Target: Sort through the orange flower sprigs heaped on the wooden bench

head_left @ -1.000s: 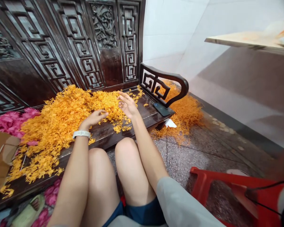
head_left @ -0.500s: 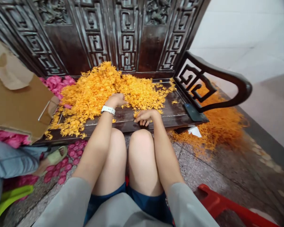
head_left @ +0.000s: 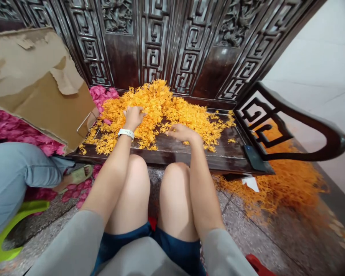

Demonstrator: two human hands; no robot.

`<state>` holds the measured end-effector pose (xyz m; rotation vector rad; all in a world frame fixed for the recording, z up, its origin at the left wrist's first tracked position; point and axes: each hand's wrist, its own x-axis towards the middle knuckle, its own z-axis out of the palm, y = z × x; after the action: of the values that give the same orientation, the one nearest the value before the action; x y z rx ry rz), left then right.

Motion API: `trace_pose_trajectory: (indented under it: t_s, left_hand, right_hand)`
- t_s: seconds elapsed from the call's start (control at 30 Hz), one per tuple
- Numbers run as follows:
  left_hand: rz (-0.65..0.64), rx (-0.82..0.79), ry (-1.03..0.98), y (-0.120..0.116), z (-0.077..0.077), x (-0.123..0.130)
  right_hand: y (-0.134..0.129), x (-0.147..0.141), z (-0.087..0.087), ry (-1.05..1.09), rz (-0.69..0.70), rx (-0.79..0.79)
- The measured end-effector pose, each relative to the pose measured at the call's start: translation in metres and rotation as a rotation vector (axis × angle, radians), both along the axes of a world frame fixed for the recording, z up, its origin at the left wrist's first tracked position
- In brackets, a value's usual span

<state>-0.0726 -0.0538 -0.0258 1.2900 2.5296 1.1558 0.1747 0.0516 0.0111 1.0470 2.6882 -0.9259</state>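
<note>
Dark carved wood (head_left: 209, 73) fills the upper frame behind a bench (head_left: 230, 159), where yellow flowers (head_left: 152, 99) lie heaped at centre. The left hand (head_left: 133, 118) has shifted onto the heap's left part, fingers partly hidden, so its grip cannot be told. The right hand (head_left: 184, 133) has lifted from the bench's front edge, fingers loosely apart, nothing visible in them. Both are now nearest the yellow flowers; cardboard (head_left: 43, 99) stands at left.

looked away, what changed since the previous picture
Your left hand has shifted left over the yellow pile; your right hand has moved left and inward from the front edge of the bench. Whether either gripped or released anything is unclear. The phone stayed at the bench's right end.
</note>
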Motion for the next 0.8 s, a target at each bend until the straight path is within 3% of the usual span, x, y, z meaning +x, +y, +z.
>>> trace_pose_trajectory:
  t_s: [0.1, 0.17, 0.23, 0.33, 0.47, 0.6, 0.8]
  left_hand:
    - [-0.132, 0.235, -0.094, -0.005, 0.007, 0.003]
    - [-0.282, 0.284, -0.185, -0.007, 0.01, 0.007]
    - [-0.447, 0.232, -0.258, -0.009, 0.009, 0.008]
    - [-0.58, 0.062, -0.222, -0.014, 0.001, 0.0]
    - [-0.415, -0.041, -0.092, -0.02, -0.014, -0.02]
    - [-0.243, -0.233, -0.049, -0.023, -0.021, -0.027]
    - [-0.133, -0.33, 0.019, -0.014, -0.022, -0.012]
  right_hand:
    - [-0.008, -0.051, -0.001, 0.371, -0.103, -0.283]
    - [-0.012, -0.083, -0.009, 0.566, -0.25, -0.454]
    - [-0.015, -0.107, -0.019, 0.695, -0.404, -0.524]
    - [-0.017, -0.122, -0.029, 0.822, -0.587, -0.45]
    - [-0.011, -0.111, -0.027, 0.992, -0.639, -0.385]
    - [-0.002, -0.086, -0.009, 1.112, -0.67, -0.289]
    - [-0.01, -0.062, 0.025, 1.122, -0.515, -0.188]
